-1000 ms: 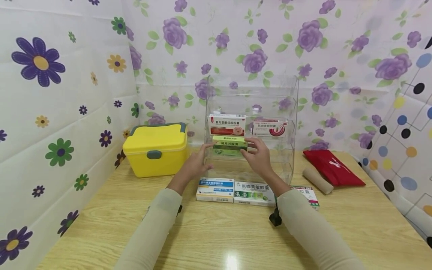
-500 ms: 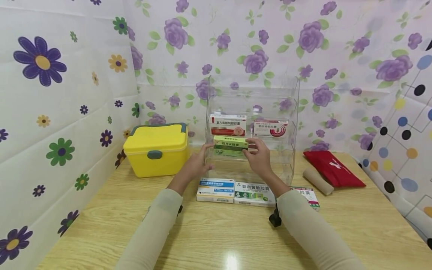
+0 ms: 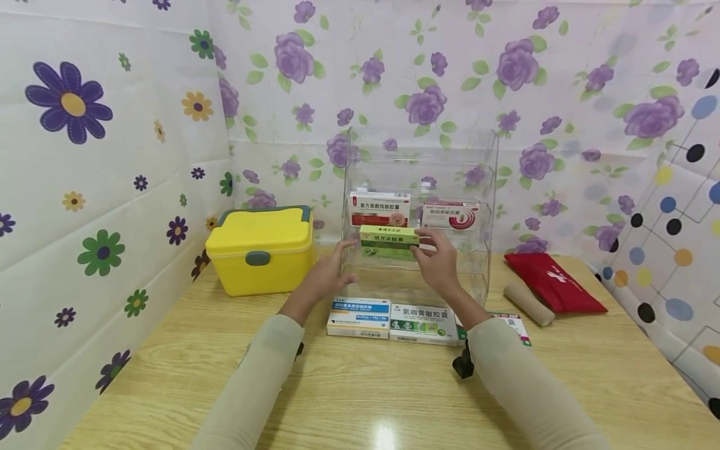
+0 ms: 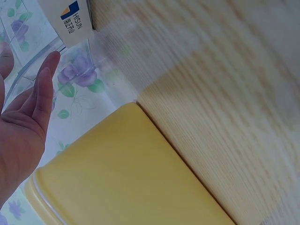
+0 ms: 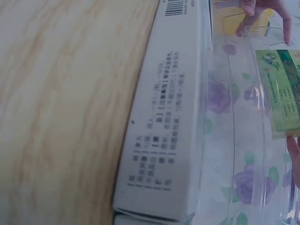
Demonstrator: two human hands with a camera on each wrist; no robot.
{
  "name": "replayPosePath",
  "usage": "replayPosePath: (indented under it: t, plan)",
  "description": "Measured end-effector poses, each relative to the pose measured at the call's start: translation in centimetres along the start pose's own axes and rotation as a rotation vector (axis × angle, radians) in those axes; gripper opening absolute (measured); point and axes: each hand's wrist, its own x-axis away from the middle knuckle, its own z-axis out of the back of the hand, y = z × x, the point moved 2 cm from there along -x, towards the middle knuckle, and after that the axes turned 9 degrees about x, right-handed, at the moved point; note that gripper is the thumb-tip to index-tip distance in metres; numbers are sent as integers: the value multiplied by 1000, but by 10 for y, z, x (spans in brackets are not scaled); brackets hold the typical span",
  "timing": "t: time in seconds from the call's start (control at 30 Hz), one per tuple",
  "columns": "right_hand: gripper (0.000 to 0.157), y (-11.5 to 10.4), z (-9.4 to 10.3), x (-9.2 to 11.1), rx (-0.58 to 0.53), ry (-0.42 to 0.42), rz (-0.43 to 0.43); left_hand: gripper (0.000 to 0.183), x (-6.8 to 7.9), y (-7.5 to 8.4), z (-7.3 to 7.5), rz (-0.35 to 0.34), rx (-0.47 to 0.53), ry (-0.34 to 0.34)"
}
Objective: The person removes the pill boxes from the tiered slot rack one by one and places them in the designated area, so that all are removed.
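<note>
In the head view my right hand [image 3: 439, 259] pinches the right end of a green medicine box [image 3: 389, 242], at the middle level of a clear acrylic rack [image 3: 419, 153]. My left hand [image 3: 323, 275] is at the rack's left side, its fingertips just left of the box and apart from it. Its fingers look straight in the left wrist view, beside the rack's clear edge [image 4: 33, 65]. The right wrist view shows the green box [image 5: 281, 93] with only part of the right hand [image 5: 294, 157] at the frame's edge.
Two medicine boxes, one red-and-white [image 3: 379, 211] and one pink-and-white [image 3: 450, 215], stand on the tier above. Blue-white [image 3: 359, 317] and green-white [image 3: 423, 323] boxes lie before the rack. A yellow case [image 3: 261, 250] is left; a beige roll [image 3: 530, 303] and red pouch [image 3: 554, 282] lie right.
The green box has shifted slightly right with my right hand, widening the gap to the left fingertips. My left hand stays nearly in place.
</note>
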Motion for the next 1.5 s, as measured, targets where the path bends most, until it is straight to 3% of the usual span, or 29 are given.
replayPosePath:
  t: [0.17, 0.3, 0.43, 0.6, 0.87, 1.07, 1.3, 1.5]
  plan:
    - [33, -4, 6, -4, -55, 17, -4, 85, 0, -1, 0, 2, 8, -4]
    - [33, -26, 18, -5, -96, 26, 7, 85, 1, -1, 0, -1, 6, -1]
    - [32, -50, 33, -2, -88, 24, 20, 85, 2, 0, 0, -10, -2, 1]
    - [32, -61, 46, 2, -59, 12, 31, 85, 2, 1, 0, -10, 7, 1]
    - [33, -76, 60, 16, -92, -89, 40, 85, -2, -2, -1, 2, 27, -7]
    - [32, -85, 65, 31, -96, -171, 1, 85, -3, -2, -1, 28, 20, -20]
    - [36, -64, 60, 50, -128, -270, -66, 81, -4, -3, -1, 27, 16, -12]
    - [32, -67, 61, 64, -155, -331, -102, 76, -4, -3, -1, -1, 14, 1]
